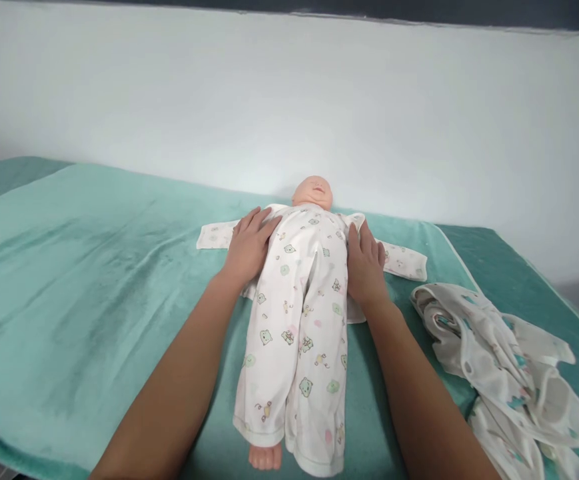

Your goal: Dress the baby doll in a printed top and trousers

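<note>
A baby doll (313, 191) lies on its back, its head toward the wall. It wears white printed pants (289, 320) pulled high up the chest, and one foot shows below the left leg cuff. Beneath them spreads a white printed long-sleeved top (405, 261), its sleeves out to both sides. My left hand (253, 240) rests on the left side of the doll's clothes, fingers stretched out. On the opposite side my right hand (366, 260) lies along the edge of the pants and top, its fingers extended too. Neither hand visibly grips the cloth.
A crumpled white baby garment (504, 373) with snaps and a coloured print lies at the right. A green plush blanket (69, 300) covers the surface. Behind it rises a white wall (269, 93). The blanket's rounded edge shows at the lower left.
</note>
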`<action>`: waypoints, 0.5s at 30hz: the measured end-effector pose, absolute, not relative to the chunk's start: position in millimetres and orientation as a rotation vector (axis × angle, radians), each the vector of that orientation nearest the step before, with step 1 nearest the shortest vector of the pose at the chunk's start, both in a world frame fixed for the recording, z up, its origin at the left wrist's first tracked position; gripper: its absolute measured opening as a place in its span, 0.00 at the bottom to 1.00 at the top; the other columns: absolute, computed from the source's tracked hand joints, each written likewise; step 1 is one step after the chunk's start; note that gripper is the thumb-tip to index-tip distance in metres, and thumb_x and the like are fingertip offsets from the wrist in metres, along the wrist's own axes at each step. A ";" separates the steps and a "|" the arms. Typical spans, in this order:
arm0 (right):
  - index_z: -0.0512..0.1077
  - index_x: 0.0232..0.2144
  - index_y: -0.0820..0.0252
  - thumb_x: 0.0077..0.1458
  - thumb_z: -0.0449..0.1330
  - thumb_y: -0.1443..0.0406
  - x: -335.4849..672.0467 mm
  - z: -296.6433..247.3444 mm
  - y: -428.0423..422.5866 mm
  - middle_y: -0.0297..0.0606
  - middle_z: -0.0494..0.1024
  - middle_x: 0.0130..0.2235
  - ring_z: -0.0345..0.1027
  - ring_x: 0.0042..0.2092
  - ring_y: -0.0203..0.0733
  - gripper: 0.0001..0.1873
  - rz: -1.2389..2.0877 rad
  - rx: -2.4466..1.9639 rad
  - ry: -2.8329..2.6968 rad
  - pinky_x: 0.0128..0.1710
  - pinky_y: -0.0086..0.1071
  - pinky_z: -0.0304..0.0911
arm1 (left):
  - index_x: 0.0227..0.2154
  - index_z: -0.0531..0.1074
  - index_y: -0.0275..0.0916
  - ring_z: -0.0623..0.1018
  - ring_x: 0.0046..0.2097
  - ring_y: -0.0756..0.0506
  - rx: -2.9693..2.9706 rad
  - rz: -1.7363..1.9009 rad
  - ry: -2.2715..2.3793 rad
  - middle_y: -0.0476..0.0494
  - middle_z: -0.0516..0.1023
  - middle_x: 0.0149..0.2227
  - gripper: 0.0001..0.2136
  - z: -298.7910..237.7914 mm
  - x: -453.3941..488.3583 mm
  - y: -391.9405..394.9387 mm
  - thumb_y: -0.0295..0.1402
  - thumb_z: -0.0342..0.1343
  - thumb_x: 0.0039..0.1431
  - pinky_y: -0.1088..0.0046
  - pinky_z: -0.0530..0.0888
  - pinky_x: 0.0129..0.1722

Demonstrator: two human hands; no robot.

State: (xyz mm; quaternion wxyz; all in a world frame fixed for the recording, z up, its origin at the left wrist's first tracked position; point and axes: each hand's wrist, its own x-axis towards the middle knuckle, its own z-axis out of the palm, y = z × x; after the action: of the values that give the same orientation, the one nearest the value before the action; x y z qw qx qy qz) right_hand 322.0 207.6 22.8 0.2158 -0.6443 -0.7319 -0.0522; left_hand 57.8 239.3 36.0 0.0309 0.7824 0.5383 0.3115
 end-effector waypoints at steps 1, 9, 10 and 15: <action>0.37 0.73 0.57 0.63 0.48 0.65 320.7 24.2 208.6 0.52 0.36 0.75 0.33 0.75 0.58 0.40 -0.158 -1.786 -2.019 0.68 0.65 0.40 | 0.62 0.67 0.49 0.57 0.71 0.39 2.405 0.958 1.651 0.45 0.64 0.69 0.22 35.3 57.8 242.0 0.29 0.44 0.68 0.51 0.58 0.67; 0.44 0.73 0.56 0.64 0.45 0.66 318.3 29.1 224.1 0.45 0.48 0.74 0.39 0.74 0.56 0.36 -0.218 -1.766 -2.102 0.68 0.63 0.38 | 0.65 0.64 0.48 0.61 0.68 0.37 2.454 0.832 1.715 0.44 0.64 0.69 0.23 34.6 56.7 257.9 0.35 0.43 0.70 0.53 0.57 0.66; 0.46 0.72 0.58 0.65 0.44 0.66 318.5 29.3 227.0 0.47 0.51 0.73 0.43 0.73 0.57 0.35 -0.225 -1.779 -2.095 0.68 0.63 0.39 | 0.66 0.63 0.48 0.62 0.68 0.37 2.467 0.792 1.730 0.43 0.63 0.69 0.23 34.8 56.4 258.6 0.34 0.43 0.69 0.52 0.57 0.66; 0.58 0.67 0.62 0.65 0.44 0.66 318.9 34.7 241.6 0.55 0.66 0.65 0.59 0.64 0.60 0.29 -0.276 -1.832 -2.069 0.65 0.57 0.49 | 0.68 0.59 0.47 0.66 0.65 0.34 2.504 0.658 1.862 0.39 0.63 0.69 0.26 33.8 55.3 262.8 0.31 0.43 0.68 0.52 0.59 0.64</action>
State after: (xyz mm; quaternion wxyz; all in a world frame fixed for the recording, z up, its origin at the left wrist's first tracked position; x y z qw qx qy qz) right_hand 318.9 241.6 34.7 0.1812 -0.6489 -0.7325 -0.0977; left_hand 55.3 262.8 33.8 -0.0236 0.7850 0.5836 0.2064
